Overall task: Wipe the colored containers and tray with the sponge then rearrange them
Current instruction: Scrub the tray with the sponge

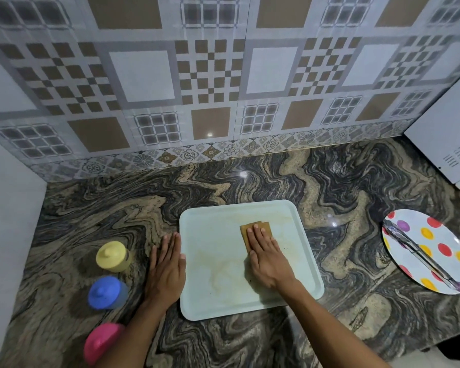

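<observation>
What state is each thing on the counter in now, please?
Tray: smeared, under the sponge.
Sponge: flat, pressed by right hand.
Right hand: fingers straight, on sponge.
Left hand: flat at tray's left edge.
Yellow container: lidded, off tray.
Blue container: same.
Pink container: same.
Tongs: on plate.

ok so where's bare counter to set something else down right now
Widest bare counter: behind the tray, up to the tiled wall. A narrower strip runs between tray and spotted plate. Left is crowded: yellow container, blue container and pink container in a row, the left hand flat beside the tray. The right hand presses the sponge on the tray.
</observation>
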